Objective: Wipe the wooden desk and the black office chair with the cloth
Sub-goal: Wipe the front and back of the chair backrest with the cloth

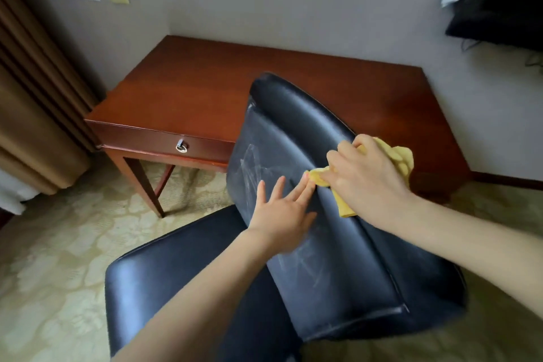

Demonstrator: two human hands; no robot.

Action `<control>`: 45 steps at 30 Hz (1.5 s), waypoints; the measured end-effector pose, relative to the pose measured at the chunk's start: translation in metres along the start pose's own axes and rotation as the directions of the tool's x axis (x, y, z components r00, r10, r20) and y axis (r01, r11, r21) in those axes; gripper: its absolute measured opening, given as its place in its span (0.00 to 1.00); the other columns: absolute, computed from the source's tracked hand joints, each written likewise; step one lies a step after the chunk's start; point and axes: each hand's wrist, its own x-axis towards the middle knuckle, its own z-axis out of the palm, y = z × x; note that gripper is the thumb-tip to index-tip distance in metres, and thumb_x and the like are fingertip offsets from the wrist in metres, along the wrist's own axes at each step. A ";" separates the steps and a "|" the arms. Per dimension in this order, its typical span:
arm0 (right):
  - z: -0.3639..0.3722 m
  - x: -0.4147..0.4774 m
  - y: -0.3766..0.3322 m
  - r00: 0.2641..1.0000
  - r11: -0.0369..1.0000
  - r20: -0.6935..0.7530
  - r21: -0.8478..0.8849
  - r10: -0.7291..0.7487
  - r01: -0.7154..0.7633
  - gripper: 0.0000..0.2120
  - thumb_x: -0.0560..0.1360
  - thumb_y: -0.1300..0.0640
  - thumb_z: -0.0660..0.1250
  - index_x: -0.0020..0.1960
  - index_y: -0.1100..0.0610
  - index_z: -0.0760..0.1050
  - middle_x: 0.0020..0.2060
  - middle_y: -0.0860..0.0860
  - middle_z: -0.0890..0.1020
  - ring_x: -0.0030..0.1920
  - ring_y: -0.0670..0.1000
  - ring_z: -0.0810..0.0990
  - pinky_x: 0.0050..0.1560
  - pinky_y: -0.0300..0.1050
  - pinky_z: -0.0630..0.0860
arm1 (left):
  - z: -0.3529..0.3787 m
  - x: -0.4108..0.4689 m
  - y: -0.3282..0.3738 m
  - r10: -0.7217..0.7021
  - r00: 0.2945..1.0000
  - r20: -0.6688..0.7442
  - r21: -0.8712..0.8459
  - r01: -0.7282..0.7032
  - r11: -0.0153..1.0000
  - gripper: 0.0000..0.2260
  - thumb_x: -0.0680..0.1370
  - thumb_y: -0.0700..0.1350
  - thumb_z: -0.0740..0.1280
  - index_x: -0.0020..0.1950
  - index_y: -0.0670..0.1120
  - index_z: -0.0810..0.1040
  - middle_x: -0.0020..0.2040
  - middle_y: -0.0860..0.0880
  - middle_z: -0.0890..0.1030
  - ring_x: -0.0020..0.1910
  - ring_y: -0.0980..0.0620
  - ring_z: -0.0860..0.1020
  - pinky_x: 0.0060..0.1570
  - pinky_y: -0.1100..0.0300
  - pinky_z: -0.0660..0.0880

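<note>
two hands meet the backrest of the black chair (293, 132), before the wooden bench (205, 82): right hand (364, 173), grip clenched on the yellow cloth (404, 160) at the ridge; left hand (282, 211) flat, grip released. chair step; next, probably, strokes across the pale streaks (252, 167).

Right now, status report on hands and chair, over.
Left hand flat on black office chair backrest. Right hand grips yellow cloth against it. Streaks on backrest; nothing blocking.
</note>
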 end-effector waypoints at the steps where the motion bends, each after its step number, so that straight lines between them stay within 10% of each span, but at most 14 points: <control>1: -0.005 -0.017 -0.008 0.999 0.999 -0.013 0.005 0.039 -0.039 0.12 0.67 0.64 0.56 0.36 0.52 0.75 0.32 0.51 0.70 0.37 0.54 0.71 0.43 0.50 0.64 | 0.000 -0.001 -0.001 0.021 1.000 -0.005 0.015 -0.021 1.000 0.28 0.83 0.54 0.48 0.76 0.54 0.34 0.77 0.60 0.37 0.77 0.44 0.40 0.70 0.38 0.35; 15: -0.058 -0.152 -0.063 0.984 0.968 -0.006 0.180 0.177 -0.173 0.20 0.70 0.69 0.52 0.38 0.52 0.79 0.31 0.49 0.73 0.33 0.53 0.72 0.45 0.47 0.65 | 0.005 -0.003 -0.002 0.131 0.991 0.023 -0.036 -0.130 0.991 0.32 0.82 0.53 0.54 0.76 0.55 0.34 0.77 0.60 0.37 0.77 0.44 0.41 0.70 0.40 0.35; 23: -0.032 -0.063 -0.008 0.983 0.959 -0.090 0.251 0.157 -0.130 0.08 0.65 0.63 0.74 0.38 0.51 0.83 0.33 0.49 0.77 0.36 0.54 0.75 0.38 0.47 0.72 | 0.012 -0.002 -0.007 0.163 0.986 -0.041 -0.144 -0.168 0.975 0.36 0.81 0.49 0.60 0.77 0.54 0.35 0.77 0.59 0.39 0.77 0.44 0.44 0.73 0.42 0.42; 34: 0.014 0.102 0.026 0.932 0.876 0.103 0.320 0.346 -0.361 0.12 0.80 0.56 0.57 0.60 0.54 0.75 0.56 0.53 0.74 0.59 0.57 0.67 0.55 0.51 0.61 | 0.003 -0.020 -0.018 0.169 0.973 -0.154 -0.011 -0.173 0.985 0.33 0.82 0.50 0.57 0.77 0.51 0.36 0.76 0.59 0.35 0.76 0.47 0.36 0.73 0.45 0.39; 41: -0.004 0.043 0.007 0.928 0.892 0.057 0.259 0.368 -0.370 0.19 0.77 0.62 0.45 0.54 0.58 0.73 0.51 0.56 0.74 0.53 0.59 0.70 0.47 0.51 0.61 | 0.003 -0.006 0.000 0.223 0.974 -0.051 -0.154 -0.228 0.961 0.37 0.81 0.52 0.59 0.76 0.49 0.34 0.77 0.53 0.36 0.76 0.50 0.38 0.74 0.48 0.41; 45: -0.026 -0.033 -0.025 0.885 0.876 0.026 0.134 0.464 -0.463 0.12 0.73 0.65 0.55 0.43 0.55 0.76 0.40 0.53 0.77 0.40 0.56 0.74 0.40 0.50 0.67 | 0.005 -0.004 0.000 0.231 0.972 -0.047 -0.078 -0.235 0.969 0.38 0.81 0.53 0.59 0.76 0.47 0.33 0.77 0.52 0.35 0.77 0.48 0.38 0.73 0.47 0.40</control>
